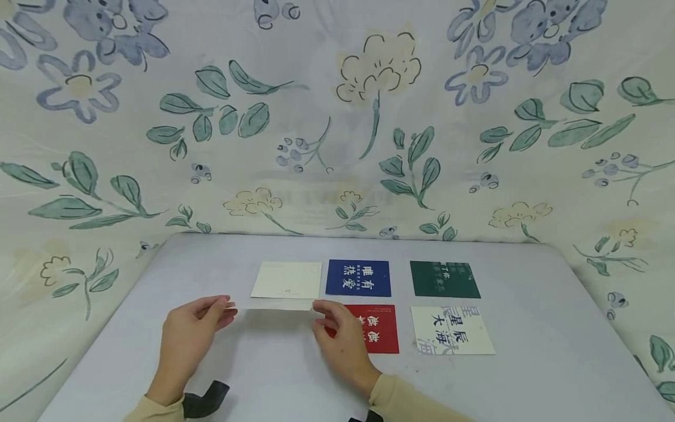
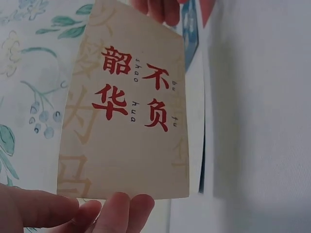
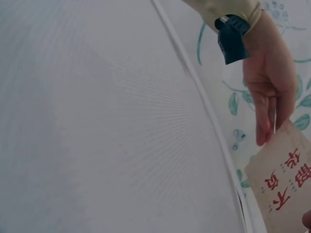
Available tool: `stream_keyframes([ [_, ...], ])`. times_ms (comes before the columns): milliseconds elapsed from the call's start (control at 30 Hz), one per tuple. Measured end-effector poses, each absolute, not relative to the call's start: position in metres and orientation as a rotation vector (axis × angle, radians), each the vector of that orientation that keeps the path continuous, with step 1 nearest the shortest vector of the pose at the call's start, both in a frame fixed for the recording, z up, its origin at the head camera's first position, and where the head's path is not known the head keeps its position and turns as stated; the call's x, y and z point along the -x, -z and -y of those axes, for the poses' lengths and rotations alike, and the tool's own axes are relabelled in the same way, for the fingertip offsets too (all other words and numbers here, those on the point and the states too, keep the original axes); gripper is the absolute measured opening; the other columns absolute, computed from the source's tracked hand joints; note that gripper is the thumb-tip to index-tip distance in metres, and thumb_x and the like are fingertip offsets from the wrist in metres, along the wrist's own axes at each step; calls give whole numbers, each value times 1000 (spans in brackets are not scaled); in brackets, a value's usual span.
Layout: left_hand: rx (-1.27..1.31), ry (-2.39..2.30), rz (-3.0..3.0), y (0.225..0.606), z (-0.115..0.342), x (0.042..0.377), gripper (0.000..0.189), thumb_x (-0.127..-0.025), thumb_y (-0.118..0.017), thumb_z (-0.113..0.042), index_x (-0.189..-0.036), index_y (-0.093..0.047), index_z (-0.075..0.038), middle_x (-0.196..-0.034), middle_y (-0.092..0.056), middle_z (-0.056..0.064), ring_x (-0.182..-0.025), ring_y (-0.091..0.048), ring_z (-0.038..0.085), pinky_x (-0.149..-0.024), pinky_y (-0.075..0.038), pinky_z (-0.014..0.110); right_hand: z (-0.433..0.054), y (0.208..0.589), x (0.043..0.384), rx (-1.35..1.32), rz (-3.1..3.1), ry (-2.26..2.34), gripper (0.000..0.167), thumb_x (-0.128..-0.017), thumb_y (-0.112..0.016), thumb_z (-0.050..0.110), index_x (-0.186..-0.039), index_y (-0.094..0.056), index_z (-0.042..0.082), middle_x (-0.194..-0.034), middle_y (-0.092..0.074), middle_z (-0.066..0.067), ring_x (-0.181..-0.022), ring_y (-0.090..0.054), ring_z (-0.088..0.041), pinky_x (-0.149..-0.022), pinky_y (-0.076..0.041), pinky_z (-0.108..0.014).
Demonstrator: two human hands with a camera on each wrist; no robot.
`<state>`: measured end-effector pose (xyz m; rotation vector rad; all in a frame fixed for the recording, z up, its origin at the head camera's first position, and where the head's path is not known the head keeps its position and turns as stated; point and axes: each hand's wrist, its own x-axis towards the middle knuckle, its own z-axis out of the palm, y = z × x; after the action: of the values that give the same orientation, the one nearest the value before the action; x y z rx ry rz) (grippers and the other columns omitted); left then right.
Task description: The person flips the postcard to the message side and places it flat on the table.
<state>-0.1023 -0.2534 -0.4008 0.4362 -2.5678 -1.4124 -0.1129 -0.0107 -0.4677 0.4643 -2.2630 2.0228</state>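
Note:
Both hands hold a cream card (image 1: 276, 305) above the table, seen nearly edge-on in the head view. Large red Chinese characters over paler tan ones cover the face of this card (image 2: 121, 150) in the left wrist view. My left hand (image 1: 191, 340) pinches one short end between thumb and fingers. At the opposite end, my right hand (image 1: 344, 344) pinches the card near its corner. Partly behind the right hand lies a red card (image 1: 382, 328) with white characters. Just beyond the held card, a blank-looking cream card (image 1: 287, 280) lies flat.
A blue card (image 1: 358, 278) lies right of the blank-looking one. Farther right are a dark green card (image 1: 445, 279) and a white card with dark blue characters (image 1: 453, 331). They lie on a pale table (image 1: 543, 363), backed by a floral cloth (image 1: 327, 135).

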Motion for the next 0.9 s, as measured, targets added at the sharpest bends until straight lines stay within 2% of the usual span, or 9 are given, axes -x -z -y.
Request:
stream_keyframes([
  [267,-437,1498,2611,398,260,102,36,-102,-60,-14,-123,-62,14,-111,-70,28,-88,-75,22,-73,-59,26,9,467,112,-475,2238,-2047,36,-93,-64,-5,-129,-62,-2,-130,-64,-16,-118,-65,-29,-95,-53,-31],
  [533,-468,1573,2651,396,266,103,39,-99,-64,-13,-125,-61,15,-116,-68,29,-87,-75,21,-73,-58,24,9,469,112,-481,2234,-2040,35,-96,-62,-3,-131,-63,-1,-131,-65,-14,-116,-66,-28,-95,-53,-30],
  [767,-520,1583,2691,395,271,105,45,-95,-71,-17,-126,-61,14,-120,-66,30,-84,-74,15,-74,-59,27,7,471,114,-445,2198,-2097,30,-100,-61,7,-128,-66,-1,-123,-70,-10,-110,-69,-21,-92,-53,-28],
  [900,-513,1532,2737,396,272,105,46,-94,-73,-19,-125,-63,12,-122,-66,29,-88,-73,18,-74,-59,28,7,470,114,-418,2184,-2131,30,-99,-63,13,-126,-67,-2,-121,-71,-12,-105,-71,-20,-88,-55,-27],
])
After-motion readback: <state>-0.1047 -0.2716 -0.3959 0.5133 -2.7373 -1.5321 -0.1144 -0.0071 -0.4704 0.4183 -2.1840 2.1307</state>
